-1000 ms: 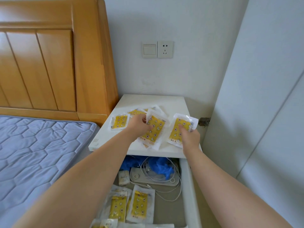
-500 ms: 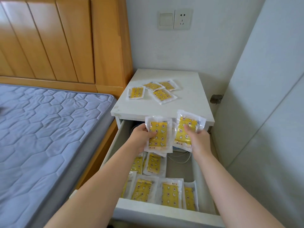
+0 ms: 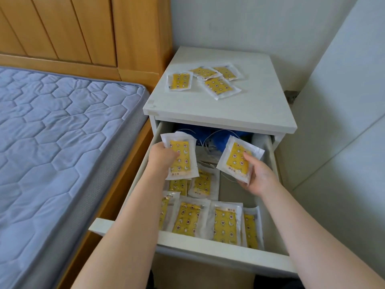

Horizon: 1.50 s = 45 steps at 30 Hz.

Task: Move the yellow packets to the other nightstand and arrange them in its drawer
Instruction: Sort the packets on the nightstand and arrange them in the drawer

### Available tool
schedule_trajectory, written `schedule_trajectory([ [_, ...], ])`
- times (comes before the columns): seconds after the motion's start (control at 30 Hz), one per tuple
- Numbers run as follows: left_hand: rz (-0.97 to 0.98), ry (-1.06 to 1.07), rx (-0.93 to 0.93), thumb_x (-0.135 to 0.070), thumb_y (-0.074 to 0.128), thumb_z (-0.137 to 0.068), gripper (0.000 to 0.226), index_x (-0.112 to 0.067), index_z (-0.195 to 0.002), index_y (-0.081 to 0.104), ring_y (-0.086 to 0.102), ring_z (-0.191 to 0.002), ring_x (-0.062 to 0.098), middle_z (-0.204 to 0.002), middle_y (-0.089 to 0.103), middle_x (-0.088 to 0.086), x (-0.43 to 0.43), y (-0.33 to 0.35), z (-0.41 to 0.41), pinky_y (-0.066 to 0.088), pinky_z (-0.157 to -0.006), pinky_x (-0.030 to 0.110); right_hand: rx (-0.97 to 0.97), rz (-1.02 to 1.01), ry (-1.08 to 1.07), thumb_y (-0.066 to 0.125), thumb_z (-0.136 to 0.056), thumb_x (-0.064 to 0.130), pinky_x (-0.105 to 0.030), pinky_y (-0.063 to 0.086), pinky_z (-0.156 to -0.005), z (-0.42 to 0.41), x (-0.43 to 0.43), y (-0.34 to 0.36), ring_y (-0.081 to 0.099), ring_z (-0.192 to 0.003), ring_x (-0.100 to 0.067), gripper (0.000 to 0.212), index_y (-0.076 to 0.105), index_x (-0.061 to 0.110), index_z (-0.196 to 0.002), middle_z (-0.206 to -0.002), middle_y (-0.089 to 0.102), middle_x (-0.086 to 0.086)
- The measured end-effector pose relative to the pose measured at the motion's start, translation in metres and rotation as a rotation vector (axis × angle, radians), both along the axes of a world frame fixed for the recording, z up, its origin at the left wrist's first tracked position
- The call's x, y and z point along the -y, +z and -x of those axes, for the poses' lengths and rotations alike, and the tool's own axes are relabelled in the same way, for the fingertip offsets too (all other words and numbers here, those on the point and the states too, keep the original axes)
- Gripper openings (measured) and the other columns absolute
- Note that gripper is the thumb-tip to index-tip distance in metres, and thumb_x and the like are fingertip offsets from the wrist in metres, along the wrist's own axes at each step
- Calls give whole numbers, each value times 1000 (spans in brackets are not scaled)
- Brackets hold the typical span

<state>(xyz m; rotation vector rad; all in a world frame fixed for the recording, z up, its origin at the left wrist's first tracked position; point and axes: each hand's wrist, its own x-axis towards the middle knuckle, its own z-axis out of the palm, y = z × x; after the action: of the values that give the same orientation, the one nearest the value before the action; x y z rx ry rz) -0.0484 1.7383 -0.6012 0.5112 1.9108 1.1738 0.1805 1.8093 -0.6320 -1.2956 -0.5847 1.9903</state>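
Note:
My left hand grips a yellow packet over the left side of the open drawer. My right hand pinches a second yellow packet over the drawer's middle. Below them several yellow packets lie in rows on the drawer floor, the front row standing along the front wall. Several more yellow packets lie loose on top of the white nightstand, near its back.
A blue bundle and white cables sit at the drawer's back. The bed with its grey-blue mattress and wooden headboard borders the left. A white wall panel stands close on the right.
Both hands lifted a packet each off the nightstand top and brought them down and toward me, over the open drawer. The view has tilted downward.

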Motion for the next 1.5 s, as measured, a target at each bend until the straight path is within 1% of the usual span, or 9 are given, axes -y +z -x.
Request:
schedule_trajectory([
  [0.27, 45, -104, -206, -9, 62, -91, 13, -11, -102, 56, 65, -96, 29, -106, 65, 12, 2, 1, 16, 56, -79, 42, 31, 0, 63, 56, -91, 10, -41, 52, -71, 1, -2, -9, 69, -93, -26, 34, 57, 15, -124, -110, 70, -10],
  [0.43, 8, -117, -177, -8, 62, -91, 22, -10, -112, 55, 64, -92, 23, -102, 63, 5, 6, -1, 22, 48, -56, 27, 213, 93, 137, 61, -89, 6, -46, 52, -60, 15, -1, -13, 68, -84, -28, 19, 60, 8, -108, -83, 71, -14],
  [0.57, -63, -99, -175, -6, 61, -91, 23, -13, -113, 56, 64, -92, 21, -103, 65, 3, 5, -2, 22, 52, -64, 30, 344, 133, 276, 58, -90, 2, -47, 52, -78, 45, 8, -16, 66, -99, -34, 18, 57, 1, -108, -94, 69, -17],
  [0.67, -137, -95, -197, -5, 60, -91, 22, -19, -108, 56, 62, -90, 16, -99, 63, -3, 4, -1, 19, 50, -63, 27, 494, 95, 444, 64, -89, 12, -45, 44, -101, 73, 10, -28, 58, -115, -32, 47, 49, -4, -130, -120, 62, -17],
  [0.8, -162, -103, -310, -5, 60, -92, 28, -18, -117, 56, 62, -95, 17, -101, 64, -5, 2, -2, 15, 52, -75, 34, 568, 10, 412, 83, -66, 26, -48, 50, -94, 102, -1, -75, 64, -102, -30, 74, 52, 2, -129, -114, 66, -13],
  [1.0, -199, 2, -269, -2, 59, -91, 25, -23, -105, 54, 60, -94, 15, -96, 59, -8, 3, -6, 22, 50, -73, 31, 694, -124, 419, 73, -82, 30, -33, 50, -88, 134, 17, -62, 57, -114, -30, 67, 44, -1, -134, -128, 57, -15],
  [1.3, -226, 39, -194, -2, 58, -92, 31, -19, -118, 57, 59, -93, 13, -99, 59, -8, 3, -4, 20, 51, -70, 30, 1195, -480, 896, 53, -88, 56, -31, 47, -61, 149, 30, -60, 57, -68, -23, 47, 55, 9, -95, -75, 56, -6],
  [1.4, -220, 35, -198, -2, 58, -92, 31, -18, -118, 57, 59, -95, 14, -101, 59, -6, 3, -4, 20, 52, -73, 32, 1165, -499, 994, 40, -96, 50, -26, 43, -64, 157, 31, -59, 55, -68, -23, 47, 59, 9, -108, -77, 57, -6],
  [1.5, -220, 24, -190, -2, 58, -92, 29, -20, -115, 57, 59, -95, 14, -100, 59, -7, 3, -4, 20, 51, -73, 31, 1121, -632, 1009, 35, -100, 44, -27, 41, -63, 139, 32, -45, 55, -64, -24, 48, 56, 8, -74, -62, 54, -6],
])
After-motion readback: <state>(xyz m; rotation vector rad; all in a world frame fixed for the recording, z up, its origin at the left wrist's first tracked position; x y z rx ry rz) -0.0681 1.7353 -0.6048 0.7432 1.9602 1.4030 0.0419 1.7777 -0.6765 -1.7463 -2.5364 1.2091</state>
